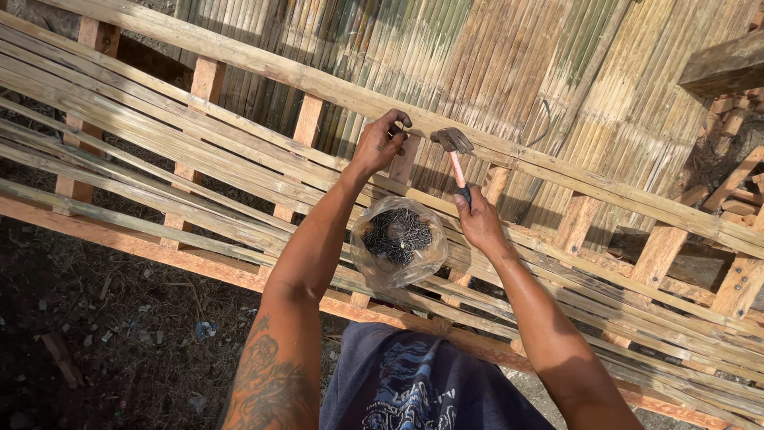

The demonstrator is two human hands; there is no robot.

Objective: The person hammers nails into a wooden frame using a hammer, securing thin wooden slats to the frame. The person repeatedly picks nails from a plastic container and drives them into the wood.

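My right hand (477,219) grips the handle of a hammer (454,151), whose metal head hovers just above a long wooden rail (557,163). My left hand (382,143) pinches something small, likely a nail, against the same rail, a few centimetres left of the hammer head; the nail itself is too small to make out. A clear plastic bag of dark nails (398,239) rests on the bamboo slats (159,151) between my forearms.
The slats lie across reddish wooden posts (656,251). Behind the frame hangs a wall of flattened bamboo (493,64). Dirt ground with scraps (119,334) lies at lower left. Loose wood blocks (736,187) are piled at right.
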